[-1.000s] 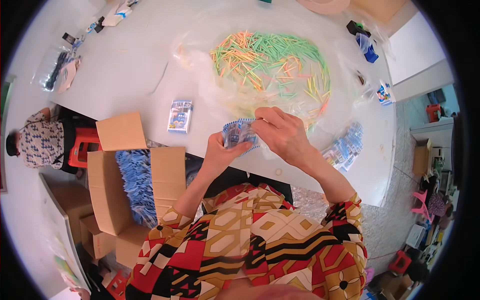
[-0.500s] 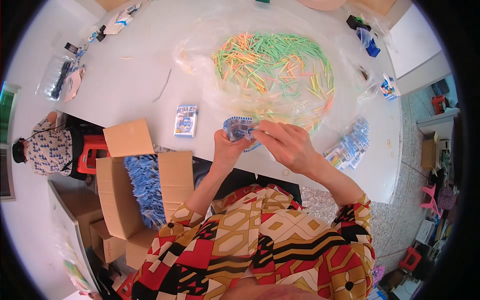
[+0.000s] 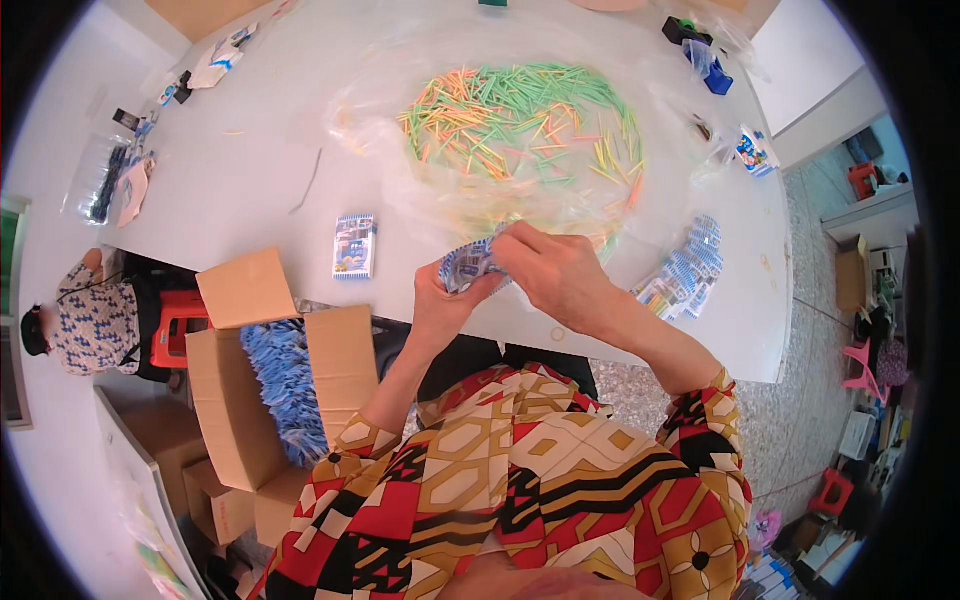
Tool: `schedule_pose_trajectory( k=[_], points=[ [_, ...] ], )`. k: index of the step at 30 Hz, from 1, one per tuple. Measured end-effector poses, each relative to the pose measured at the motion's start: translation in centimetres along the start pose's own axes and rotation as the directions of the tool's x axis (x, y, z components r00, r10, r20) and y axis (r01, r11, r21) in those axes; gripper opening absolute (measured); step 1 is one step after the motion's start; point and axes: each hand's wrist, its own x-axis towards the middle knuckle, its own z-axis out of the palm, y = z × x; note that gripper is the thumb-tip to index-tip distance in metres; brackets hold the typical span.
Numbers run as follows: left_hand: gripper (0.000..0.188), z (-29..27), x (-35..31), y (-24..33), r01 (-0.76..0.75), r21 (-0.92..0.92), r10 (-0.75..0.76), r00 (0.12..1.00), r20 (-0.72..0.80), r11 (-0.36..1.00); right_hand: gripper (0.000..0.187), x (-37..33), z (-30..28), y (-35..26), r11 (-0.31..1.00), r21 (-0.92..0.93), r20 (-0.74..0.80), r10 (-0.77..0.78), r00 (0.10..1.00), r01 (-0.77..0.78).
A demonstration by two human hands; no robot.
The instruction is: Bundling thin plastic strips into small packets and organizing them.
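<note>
A small blue-and-white plastic packet (image 3: pixel 464 266) is held over the table's near edge by my left hand (image 3: pixel 440 308), its fingers and thumb wrapped round the lower part. The thumb and bent fingers of my right hand (image 3: pixel 555 275) close on the packet's right upper edge; the fingertips are partly hidden. Just beyond my hands, green, orange and yellow thin sticks (image 3: pixel 540 105) lie in a loose heap on clear plastic sheeting (image 3: pixel 365 125). To the left, a blue-and-white pack (image 3: pixel 354 246) lies flat. Several overlapping blue-and-white packets (image 3: pixel 688 268) lie to the right.
An opened cardboard box (image 3: pixel 225 410) full of blue packets (image 3: pixel 285 385) stands at the near left. Tape dispensers (image 3: pixel 708 66) sit at the far right of the white table (image 3: pixel 270 190). A person (image 3: pixel 95 315) sits by a red stool (image 3: pixel 180 328) at the left.
The view has shifted, so the table things appear farther left. The packet in my left hand has tilted and its upper edge looks more spread, with my right fingers now higher along it.
</note>
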Motion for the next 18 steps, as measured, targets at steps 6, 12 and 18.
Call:
schedule_pose_trajectory(
  k=[6,12,18],
  points=[
    [0.022,-0.4,0.9,-1.6,0.048,-0.191,-0.048,0.999,0.005,0.980,0.011,1.3,-0.2,-0.1,0.999,0.008,0.057,-0.047,0.997,0.046],
    [0.032,-2.1,1.7,-1.7,0.079,-0.269,-0.106,0.991,-0.087,0.960,0.011,5.0,-0.7,2.9,0.823,0.474,0.022,0.345,0.938,-0.314],
    [0.030,-3.5,2.0,-1.0,0.074,-0.335,-0.143,0.972,-0.188,0.939,0.018,9.5,6.0,14.9,0.882,0.366,0.006,0.316,0.949,-0.296]
  ],
)
